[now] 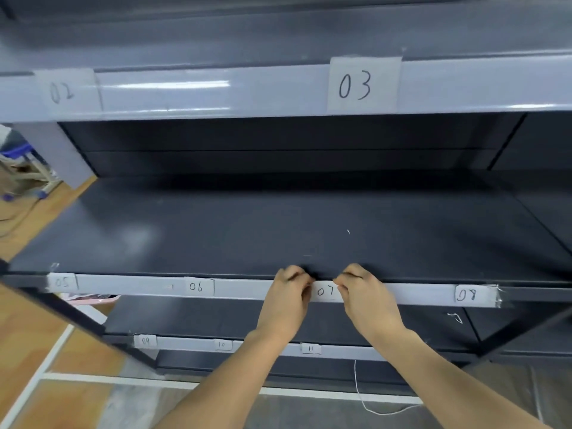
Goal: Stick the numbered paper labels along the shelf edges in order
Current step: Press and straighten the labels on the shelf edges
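label 07 (325, 291) on middle shelf edge (247, 287), between label 06 (198, 286) and label 08 (467, 295). left hand (288, 297) fingers curled, pinching its left end; right hand (363, 297) pinching right end.

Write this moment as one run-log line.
step: sticking label 07; left hand: pinches left side; right hand: pinches right side; place: middle shelf edge, between label 06 and label 08
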